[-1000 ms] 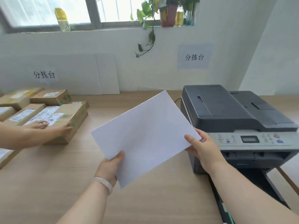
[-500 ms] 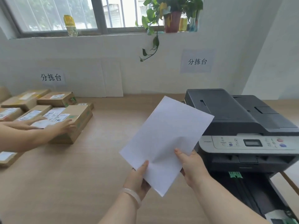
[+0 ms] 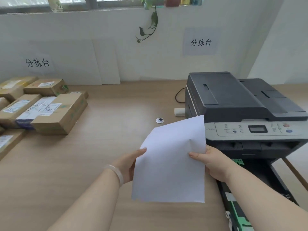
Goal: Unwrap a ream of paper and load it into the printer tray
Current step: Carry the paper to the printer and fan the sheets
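I hold a thin white stack of paper (image 3: 171, 160) above the wooden desk, its long side pointing away from me. My left hand (image 3: 128, 164) grips the left edge, thumb on top. My right hand (image 3: 211, 162) grips the right edge, thumb on top. The dark grey printer (image 3: 233, 104) stands on the right of the desk, just right of the paper. Its black paper tray (image 3: 260, 180) is pulled out toward me below the printer's front, with green guides (image 3: 240, 214) showing. My right forearm hides part of the tray.
Several cardboard parcels (image 3: 50, 112) lie at the left of the desk (image 3: 100, 147). A round cable grommet (image 3: 159, 120) sits in the desk near the paper's far edge. A black cable and a white plug (image 3: 179, 112) lie left of the printer. White boards lean on the wall.
The paper has turned from a diagonal tilt to lengthwise and come lower and closer to me, beside the printer's front. Another person's arms on the parcels at left are gone.
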`<action>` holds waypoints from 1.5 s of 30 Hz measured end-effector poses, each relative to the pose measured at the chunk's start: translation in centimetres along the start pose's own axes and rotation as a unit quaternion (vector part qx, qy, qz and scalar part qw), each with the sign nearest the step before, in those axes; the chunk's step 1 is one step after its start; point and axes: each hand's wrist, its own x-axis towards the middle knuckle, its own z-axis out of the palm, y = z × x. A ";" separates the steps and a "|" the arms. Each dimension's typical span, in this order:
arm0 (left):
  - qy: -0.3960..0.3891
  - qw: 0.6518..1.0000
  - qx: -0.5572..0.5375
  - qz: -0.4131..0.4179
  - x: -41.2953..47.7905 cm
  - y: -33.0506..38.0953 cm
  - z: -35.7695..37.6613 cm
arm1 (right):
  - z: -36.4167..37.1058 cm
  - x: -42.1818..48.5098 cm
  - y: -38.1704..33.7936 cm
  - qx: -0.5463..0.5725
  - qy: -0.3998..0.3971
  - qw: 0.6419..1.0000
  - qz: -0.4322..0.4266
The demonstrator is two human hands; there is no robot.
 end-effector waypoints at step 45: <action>0.201 0.960 0.155 0.121 5.5 -9.0 3.0 | 3.3 0.5 8.5 -0.123 0.161 0.979 0.013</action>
